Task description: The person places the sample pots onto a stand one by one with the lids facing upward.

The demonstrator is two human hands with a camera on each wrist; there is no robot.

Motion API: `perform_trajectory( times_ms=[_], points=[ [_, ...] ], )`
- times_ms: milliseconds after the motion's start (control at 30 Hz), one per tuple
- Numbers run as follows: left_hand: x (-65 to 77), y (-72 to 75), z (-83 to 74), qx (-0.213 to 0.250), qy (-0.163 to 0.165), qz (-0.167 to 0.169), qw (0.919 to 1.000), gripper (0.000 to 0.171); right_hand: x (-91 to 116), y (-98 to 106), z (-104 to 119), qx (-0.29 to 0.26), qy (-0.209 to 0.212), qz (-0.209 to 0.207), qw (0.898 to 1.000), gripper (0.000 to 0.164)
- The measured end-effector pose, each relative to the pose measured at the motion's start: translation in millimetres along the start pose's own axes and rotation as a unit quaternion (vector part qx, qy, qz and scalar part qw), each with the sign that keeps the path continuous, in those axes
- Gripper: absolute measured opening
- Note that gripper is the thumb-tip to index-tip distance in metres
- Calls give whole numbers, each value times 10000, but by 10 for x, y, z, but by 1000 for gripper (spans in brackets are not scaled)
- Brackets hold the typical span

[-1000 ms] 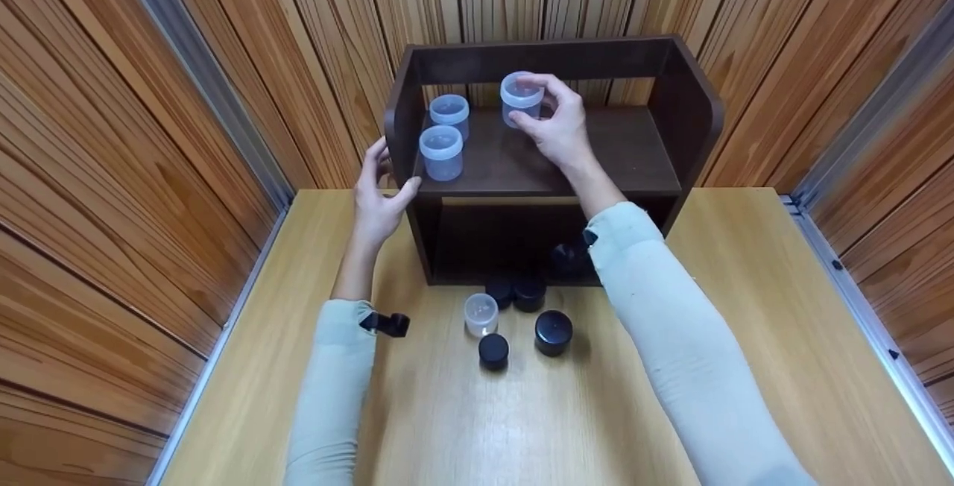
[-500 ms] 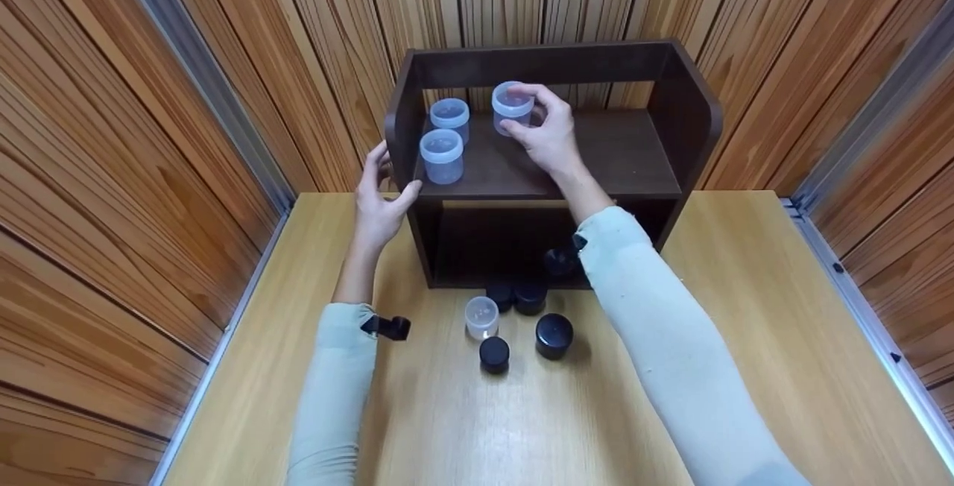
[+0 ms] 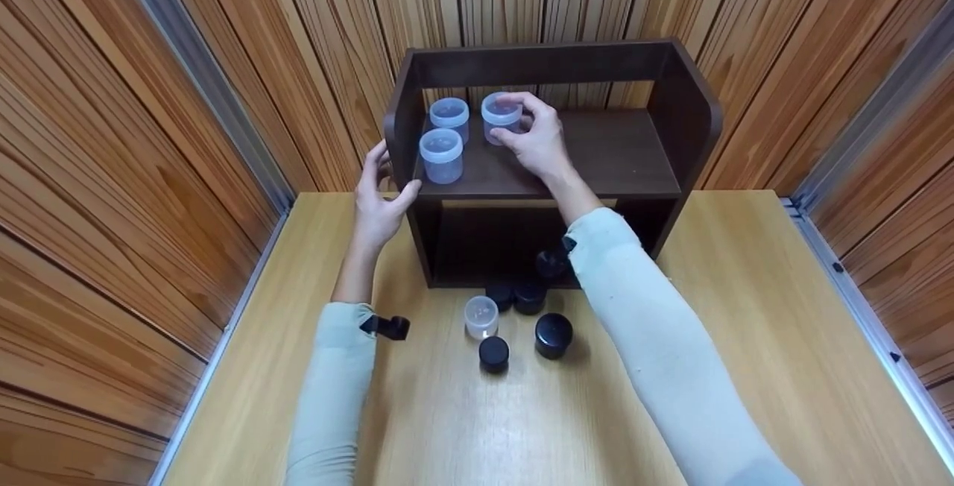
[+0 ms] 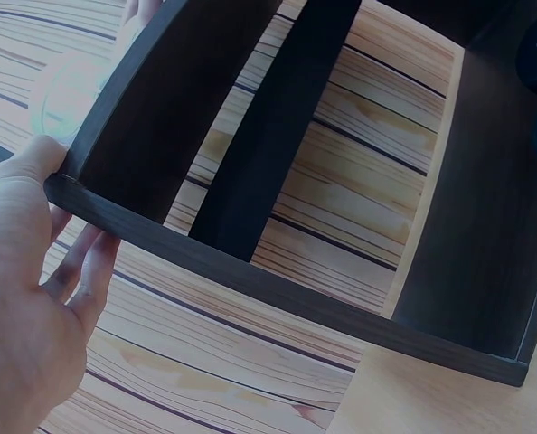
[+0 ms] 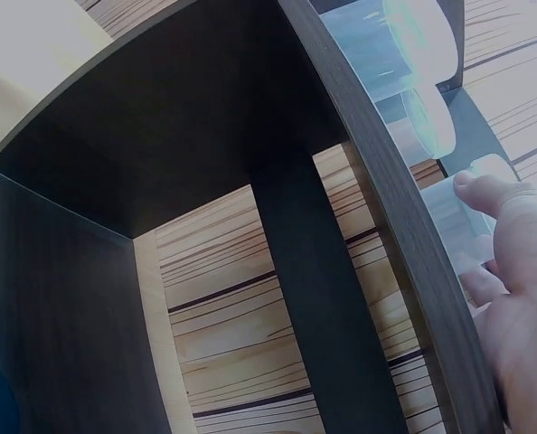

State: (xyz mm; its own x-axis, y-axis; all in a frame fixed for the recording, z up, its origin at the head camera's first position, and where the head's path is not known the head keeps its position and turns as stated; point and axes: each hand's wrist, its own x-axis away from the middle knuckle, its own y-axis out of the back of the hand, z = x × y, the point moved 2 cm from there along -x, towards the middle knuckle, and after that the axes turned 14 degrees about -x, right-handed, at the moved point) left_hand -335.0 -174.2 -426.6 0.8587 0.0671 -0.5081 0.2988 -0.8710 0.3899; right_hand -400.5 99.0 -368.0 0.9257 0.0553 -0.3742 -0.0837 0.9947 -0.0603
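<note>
A dark brown two-tier shelf (image 3: 589,158) stands on the table. On its upper board, by the left side panel, are two clear plastic jars: a rear one (image 3: 449,115) and a front one (image 3: 441,158). My right hand (image 3: 538,139) holds a third clear jar (image 3: 501,117) by its side, thumb in front, just right of the rear jar. Whether its base touches the board I cannot tell. With my left hand (image 3: 378,206) I hold the shelf's left side panel (image 4: 196,244); in the left wrist view the thumb is at the front edge and fingers are outside.
On the table before the shelf sit a clear jar (image 3: 481,316), a small black-topped jar (image 3: 493,353), a larger black one (image 3: 553,335) and two more dark ones (image 3: 529,297) near the lower opening. Wood-patterned walls (image 3: 149,173) stand behind and at both sides.
My right hand has carried the clear jar left and down toward the two jars on the upper board. The left hand stays at the side panel.
</note>
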Motion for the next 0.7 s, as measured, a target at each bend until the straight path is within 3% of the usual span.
perform_trajectory(
  times_ms=[333,700],
  points=[
    [4,25,12,-31,14,17,10000,70,2,-9,-6,199,-483,119,9986,47],
    [3,-3,21,39,-19,20,10000,69,3,17,-22,947,-408,44,9947,49]
  ],
)
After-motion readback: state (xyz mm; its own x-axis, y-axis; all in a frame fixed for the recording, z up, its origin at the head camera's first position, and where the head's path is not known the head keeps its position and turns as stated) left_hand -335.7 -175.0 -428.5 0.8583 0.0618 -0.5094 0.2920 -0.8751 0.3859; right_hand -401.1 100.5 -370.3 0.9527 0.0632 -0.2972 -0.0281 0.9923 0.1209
